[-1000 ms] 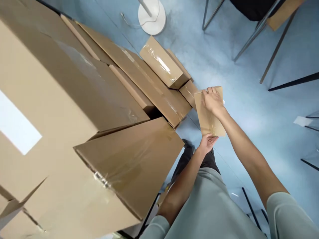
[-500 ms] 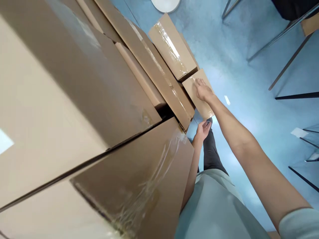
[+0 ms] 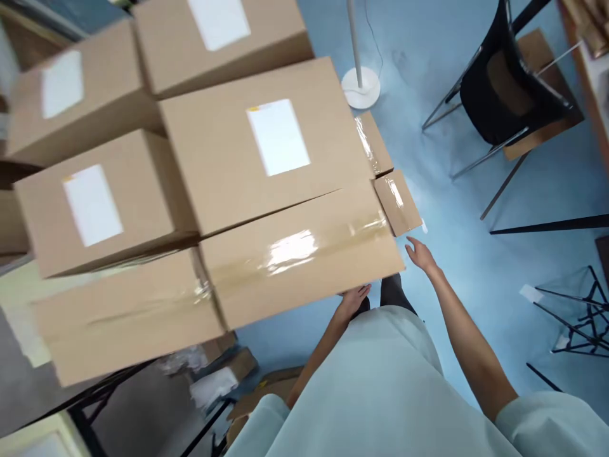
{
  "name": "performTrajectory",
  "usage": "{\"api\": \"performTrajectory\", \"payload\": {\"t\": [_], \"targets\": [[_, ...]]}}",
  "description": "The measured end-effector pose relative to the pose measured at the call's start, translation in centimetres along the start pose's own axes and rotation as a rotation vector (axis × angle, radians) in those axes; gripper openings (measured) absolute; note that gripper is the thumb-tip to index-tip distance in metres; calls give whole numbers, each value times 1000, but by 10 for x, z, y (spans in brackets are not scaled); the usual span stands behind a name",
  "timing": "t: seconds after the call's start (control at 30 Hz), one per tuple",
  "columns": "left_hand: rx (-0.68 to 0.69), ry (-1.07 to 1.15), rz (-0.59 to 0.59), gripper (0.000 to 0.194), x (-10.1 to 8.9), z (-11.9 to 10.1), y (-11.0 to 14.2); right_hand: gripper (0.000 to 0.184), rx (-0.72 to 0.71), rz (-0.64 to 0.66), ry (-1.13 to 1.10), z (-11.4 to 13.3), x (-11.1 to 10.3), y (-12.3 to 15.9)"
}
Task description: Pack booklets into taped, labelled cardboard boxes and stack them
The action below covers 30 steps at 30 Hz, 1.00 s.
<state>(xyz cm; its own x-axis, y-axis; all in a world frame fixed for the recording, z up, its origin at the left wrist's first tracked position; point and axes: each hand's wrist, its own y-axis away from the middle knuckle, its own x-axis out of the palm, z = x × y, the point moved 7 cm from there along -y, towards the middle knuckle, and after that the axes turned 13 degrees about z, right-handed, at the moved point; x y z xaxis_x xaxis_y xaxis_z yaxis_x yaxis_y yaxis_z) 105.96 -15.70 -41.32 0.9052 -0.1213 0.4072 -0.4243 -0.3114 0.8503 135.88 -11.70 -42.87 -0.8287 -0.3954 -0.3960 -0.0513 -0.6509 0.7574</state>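
Note:
My right hand [image 3: 420, 254] hangs empty with its fingers apart, just below a small taped cardboard box [image 3: 398, 202]. That box sits low beside the stack, end to end with another small taped box [image 3: 373, 143]. Near the lower edge of a large taped carton [image 3: 304, 247] is my left hand [image 3: 354, 298]. Its fingers are stretched out and hold nothing that I can see; the carton's edge partly covers them. Behind this carton lies a large box with a white label [image 3: 280, 136].
More labelled cartons [image 3: 95, 203] fill the left. A white lamp base [image 3: 360, 87] stands on the blue floor past the small boxes. A black chair [image 3: 495, 89] is at the upper right, with black metal legs [image 3: 590, 317] below it. Cardboard and wrapping [image 3: 214, 387] lie low at left.
My right hand placed the small box down beside the other small box and has let go, drawing back toward me. My left hand moved left to the large carton. The view has risen and widened.

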Motion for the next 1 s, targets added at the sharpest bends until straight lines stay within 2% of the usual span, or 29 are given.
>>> {"api": "performTrajectory", "payload": {"t": [0.1, 0.23, 0.4, 0.47, 0.57, 0.67, 0.8, 0.9, 1.0], "targets": [[30, 83, 13, 29, -31, 0, 46, 44, 17, 33, 90, 34, 41, 72], [244, 245, 36, 29, -90, -21, 128, 43, -124, 109, 240, 112, 121, 150], [700, 354, 44, 33, -190, -57, 277, 59, -524, 144, 285, 259, 226, 214], [835, 372, -22, 35, -233, -58, 337, 59, -652, 194, 361, 325, 267, 238], [981, 433, -156, 39, -293, -44, 412, 55, -829, 273, 468, 421, 323, 273], [1100, 521, -299, 40, -347, -22, 471, 52, -939, 339, 532, 499, 376, 296], [1215, 592, -478, 37, -412, 9, 538, 52, -1001, 435, 563, 575, 454, 299], [1241, 617, -618, 37, -466, 31, 582, 54, -1043, 515, 574, 627, 526, 291], [1248, 700, -765, 38, -527, 49, 620, 56, -1096, 608, 612, 683, 604, 288]]}}
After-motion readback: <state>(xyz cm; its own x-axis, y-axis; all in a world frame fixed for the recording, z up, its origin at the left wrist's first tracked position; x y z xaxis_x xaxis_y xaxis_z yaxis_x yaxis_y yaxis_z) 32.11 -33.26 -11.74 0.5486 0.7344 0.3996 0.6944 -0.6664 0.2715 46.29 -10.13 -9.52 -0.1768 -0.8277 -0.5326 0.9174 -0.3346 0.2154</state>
